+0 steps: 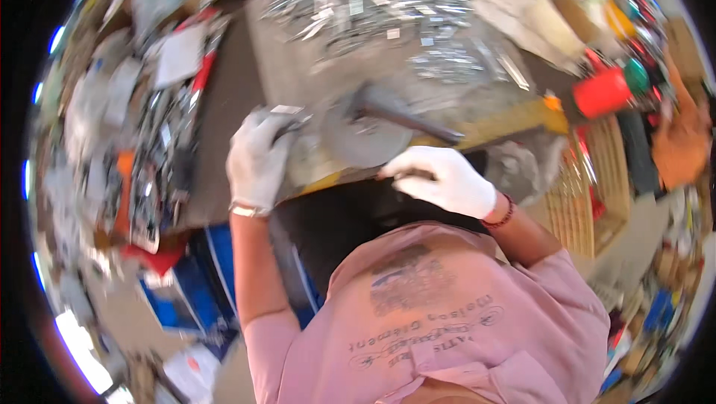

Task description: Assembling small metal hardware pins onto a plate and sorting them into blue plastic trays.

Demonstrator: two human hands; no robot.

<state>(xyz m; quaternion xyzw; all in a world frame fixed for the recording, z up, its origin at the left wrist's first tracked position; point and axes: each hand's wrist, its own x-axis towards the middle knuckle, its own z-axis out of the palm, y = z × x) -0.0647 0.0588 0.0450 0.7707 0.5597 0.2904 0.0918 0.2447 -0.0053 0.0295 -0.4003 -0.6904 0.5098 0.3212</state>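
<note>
My left hand, in a white glove, is over the left part of the work surface. Its fingers pinch a small flat metal piece. My right hand, also in a white glove, is curled near the front edge of the surface, thumb and fingers drawn together. Whatever it may hold is hidden by blur and the fingers. Between my hands a hammer lies with its head on a round grey metal disc and its handle slanting to the right.
A heap of small shiny metal pieces covers the far part of the bench. A red cylinder stands at right beside a slatted wooden crate. What looks like another person's hand is at far right. Cluttered metal parts lie left.
</note>
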